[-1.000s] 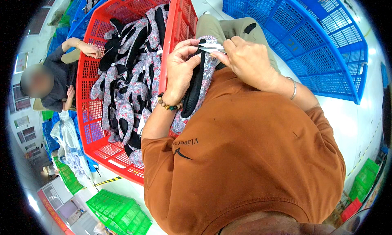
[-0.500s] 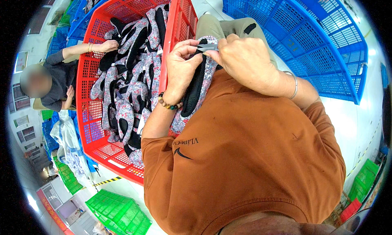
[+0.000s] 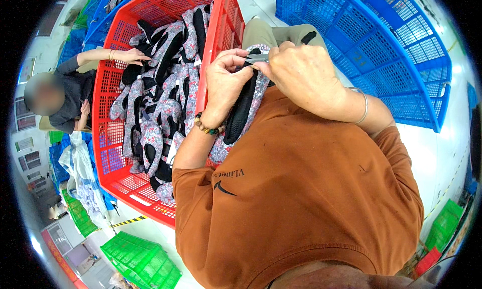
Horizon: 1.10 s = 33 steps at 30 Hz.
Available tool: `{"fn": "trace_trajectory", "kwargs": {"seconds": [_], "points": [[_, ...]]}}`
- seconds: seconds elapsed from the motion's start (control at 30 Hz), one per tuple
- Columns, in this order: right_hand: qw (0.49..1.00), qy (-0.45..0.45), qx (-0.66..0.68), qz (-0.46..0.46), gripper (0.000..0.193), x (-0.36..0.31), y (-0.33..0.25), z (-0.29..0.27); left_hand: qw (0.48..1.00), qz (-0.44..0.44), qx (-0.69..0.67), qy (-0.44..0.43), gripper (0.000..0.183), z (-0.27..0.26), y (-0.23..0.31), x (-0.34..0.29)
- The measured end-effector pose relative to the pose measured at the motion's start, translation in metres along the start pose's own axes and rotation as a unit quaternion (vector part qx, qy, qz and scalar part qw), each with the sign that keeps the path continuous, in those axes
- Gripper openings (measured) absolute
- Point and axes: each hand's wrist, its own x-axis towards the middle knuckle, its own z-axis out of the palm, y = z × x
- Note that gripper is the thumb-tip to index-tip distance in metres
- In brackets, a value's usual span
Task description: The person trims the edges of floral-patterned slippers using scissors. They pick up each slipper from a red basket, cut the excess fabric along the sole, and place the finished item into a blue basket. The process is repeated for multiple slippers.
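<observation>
A long padded floral fabric piece (image 3: 257, 95) with a black ribbed strip lies against my body, beside the red basket. My left hand (image 3: 226, 80) pinches its far end between thumb and fingers. Closed around a small pair of metal snips (image 3: 258, 58), my right hand (image 3: 304, 75) holds the blades over that same end, close to the left fingertips. Most of the snips' handle is hidden inside the right hand. Too small to make out is whatever lies between the blades.
Left of me stands a red basket (image 3: 217, 43) heaped with similar floral-and-black pieces (image 3: 168, 110). Across it, a co-worker's hand (image 3: 131, 56) reaches onto the heap. Blue crates (image 3: 351, 43) lean at the far right; a green crate (image 3: 143, 261) sits at lower left.
The snips' blades have shifted slightly right, along with small finger movements. The co-worker's hand on the heap has opened out a little. My view has shifted slightly.
</observation>
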Motion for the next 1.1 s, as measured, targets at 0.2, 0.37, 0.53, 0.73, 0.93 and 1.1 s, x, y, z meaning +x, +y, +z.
{"fn": "trace_trajectory", "kwargs": {"seconds": [0.2,0.37,0.53,0.73,0.93,1.1], "points": [[0.999,0.031,0.019,0.006,0.022,0.002,0.003,0.005,1.0,0.002,-0.011,0.009,0.01,-0.003,-0.004,0.0],[0.984,0.088,0.127,0.083,0.042,0.008,0.02,0.022,0.999,-0.006,-0.05,0.001,0.01,0.0,0.003,-0.001],[0.959,0.022,0.273,0.072,0.043,0.008,0.017,0.034,0.998,-0.024,-0.063,-0.019,0.012,0.001,0.004,0.002],[0.945,-0.016,0.313,0.097,0.031,0.007,0.014,0.041,0.998,-0.014,0.012,-0.059,0.02,-0.006,-0.001,0.011],[0.886,0.037,0.461,0.023,0.034,0.008,0.028,0.059,0.962,0.074,0.137,-0.222,0.012,-0.03,0.003,0.04],[0.64,-0.045,0.764,0.062,0.033,0.009,0.037,0.076,0.93,-0.021,-0.039,-0.365,0.016,-0.039,0.001,0.059]]}}
